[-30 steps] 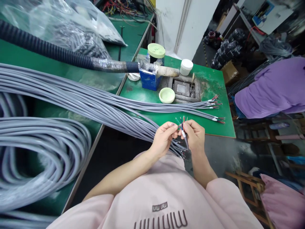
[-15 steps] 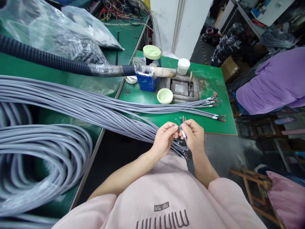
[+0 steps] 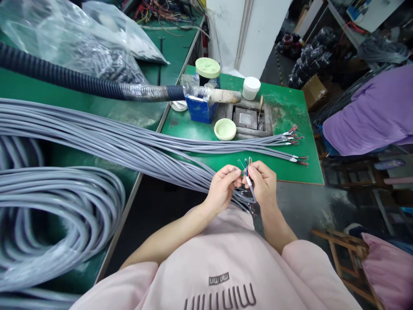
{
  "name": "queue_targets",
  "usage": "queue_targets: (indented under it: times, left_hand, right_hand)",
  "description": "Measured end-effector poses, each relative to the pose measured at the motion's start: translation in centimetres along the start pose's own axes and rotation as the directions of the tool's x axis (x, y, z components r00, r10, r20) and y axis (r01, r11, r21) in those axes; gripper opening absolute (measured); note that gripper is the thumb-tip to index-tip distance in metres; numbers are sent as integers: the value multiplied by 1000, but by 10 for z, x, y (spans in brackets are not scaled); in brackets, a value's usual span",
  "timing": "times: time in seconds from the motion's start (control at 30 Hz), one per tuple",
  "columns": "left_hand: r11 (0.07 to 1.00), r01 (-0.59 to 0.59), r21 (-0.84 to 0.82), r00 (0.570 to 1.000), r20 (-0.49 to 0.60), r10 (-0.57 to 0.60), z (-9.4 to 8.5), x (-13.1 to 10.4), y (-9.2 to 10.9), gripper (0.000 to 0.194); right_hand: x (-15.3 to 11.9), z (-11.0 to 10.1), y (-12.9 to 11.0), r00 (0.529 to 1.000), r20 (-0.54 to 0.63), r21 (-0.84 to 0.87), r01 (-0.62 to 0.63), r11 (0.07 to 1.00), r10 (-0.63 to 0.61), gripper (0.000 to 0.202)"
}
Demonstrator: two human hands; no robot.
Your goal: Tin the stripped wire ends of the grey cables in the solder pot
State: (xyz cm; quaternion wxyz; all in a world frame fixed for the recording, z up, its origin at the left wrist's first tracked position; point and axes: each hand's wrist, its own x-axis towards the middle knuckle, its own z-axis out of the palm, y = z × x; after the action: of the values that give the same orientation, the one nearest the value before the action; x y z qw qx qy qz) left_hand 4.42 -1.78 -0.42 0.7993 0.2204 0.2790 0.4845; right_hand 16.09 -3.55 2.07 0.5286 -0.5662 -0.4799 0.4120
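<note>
My left hand [image 3: 222, 187] and my right hand [image 3: 264, 183] are held together in front of my chest, just off the near edge of the small green table [image 3: 290, 107]. Between their fingertips they pinch the stripped end of one grey cable [image 3: 249, 181]. Its thin coloured wires [image 3: 245, 163] fan upward above my fingers. More grey cable ends hang below my hands toward my lap. A thick bundle of grey cables [image 3: 129, 144] runs from the left across the bench to my hands.
Several finished cable ends [image 3: 295, 144] lie on the small table beside a metal pot [image 3: 248, 118], a pale green lid [image 3: 225, 129], a blue box [image 3: 200, 107] and a white jar [image 3: 251, 88]. A black corrugated hose [image 3: 80, 82] crosses the bench. A person in purple [image 3: 371, 116] sits at right.
My hands have stayed together on the same cable end, with only small finger movement. The view has shifted slightly.
</note>
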Motion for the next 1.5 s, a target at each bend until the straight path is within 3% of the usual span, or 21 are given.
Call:
queue_targets:
  times: [0.2,0.3,0.4,0.47,0.53,0.6,0.67,0.73,0.77,0.83,0.9,0.97,1.07,1.1,1.17,1.23,1.3,1.37,1.4,1.43,1.5]
  left_hand:
    - [1000,12,12,1000,12,-12,0,0,-2,24]
    - [998,33,47,999,10,-34,-3,1,-6,24]
    - [982,9,188,999,30,-15,-12,2,0,23]
    - [924,-83,373,996,59,66,-21,4,12,21]
    - [765,-244,597,969,114,219,-32,9,31,18]
    - [477,-400,783,898,230,376,-42,18,51,15]
    - [181,-456,871,844,359,399,-49,30,65,15]
    - [-73,-405,911,847,404,344,-53,45,71,20]
    - [-185,-357,916,861,399,315,-54,52,71,22]
    - [-350,-267,898,884,373,281,-53,65,65,26]
    - [-429,-214,877,891,355,282,-51,74,57,24]
    - [-450,-196,871,888,352,295,-49,77,52,18]
    - [-434,-228,872,870,383,312,-45,72,51,16]
    - [-418,-253,872,857,403,321,-44,67,53,17]
    - [-367,-317,875,826,445,346,-45,54,57,17]
    - [-299,-390,871,805,480,349,-49,38,60,16]
    - [-225,-450,864,805,501,317,-57,23,63,14]
    - [-140,-491,860,826,510,239,-64,11,65,13]
    - [-88,-500,862,837,507,204,-66,6,65,14]
    - [-22,-504,864,847,499,182,-67,2,66,15]
    - [161,-495,854,865,468,179,-63,-5,65,20]
  right_hand:
    - [1,1,0,1000,-10,10,-9,1000,9,27]
    - [-4,-7,-7,998,-9,115,-59,992,61,25]
    - [-19,-29,-15,997,-47,303,-37,952,54,19]
    - [-32,-54,-13,990,-144,379,51,924,4,14]
    - [-47,-84,1,969,-240,322,14,947,67,13]
    - [-61,-115,23,914,-336,160,-180,971,225,17]
    - [-73,-141,48,849,-375,-134,-446,885,371,20]
    - [-81,-155,67,824,-406,-342,-538,770,395,23]
    - [-83,-155,72,833,-387,-393,-537,746,396,26]
    - [-82,-144,75,875,-281,-391,-479,786,393,32]
    - [-74,-117,71,912,-103,-284,-410,867,398,35]
    - [-61,-81,66,910,82,-128,-395,910,407,35]
    - [-32,-32,61,838,374,79,-455,887,396,39]
    - [-20,-21,59,835,407,150,-461,875,371,42]
    - [3,-12,52,901,322,325,-394,860,291,50]
    - [21,-20,41,977,68,453,-212,866,203,45]
    - [30,-36,26,969,-224,474,11,880,108,38]
    - [25,-51,12,910,-415,401,195,895,-12,33]
    - [19,-55,7,901,-429,343,231,910,-67,31]
    - [10,-56,3,922,-375,278,213,937,-99,30]
    - [-9,-51,-2,994,-101,97,51,994,-41,29]
